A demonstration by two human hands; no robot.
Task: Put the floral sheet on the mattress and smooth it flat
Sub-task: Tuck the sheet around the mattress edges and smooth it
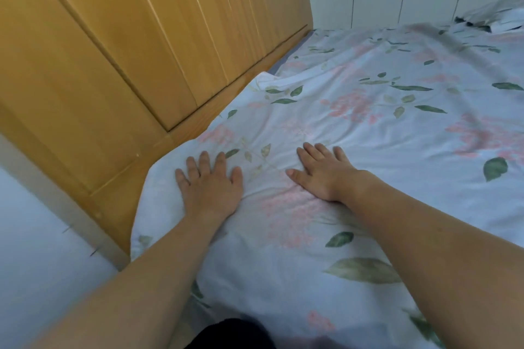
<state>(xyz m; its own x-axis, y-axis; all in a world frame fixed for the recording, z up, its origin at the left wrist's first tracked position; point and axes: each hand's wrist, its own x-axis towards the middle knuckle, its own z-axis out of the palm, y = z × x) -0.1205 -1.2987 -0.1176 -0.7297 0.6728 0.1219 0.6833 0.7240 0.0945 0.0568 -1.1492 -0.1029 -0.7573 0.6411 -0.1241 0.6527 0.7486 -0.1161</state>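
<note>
The floral sheet (368, 127) is spread over the mattress, reaching the wooden headboard (119, 45) at left, with wrinkles at the near-left corner and the far side. The left hand (211, 183) lies flat, fingers spread, palm down on the sheet near the corner. The right hand (323, 171) lies flat and open just beside it, gripping nothing.
</note>
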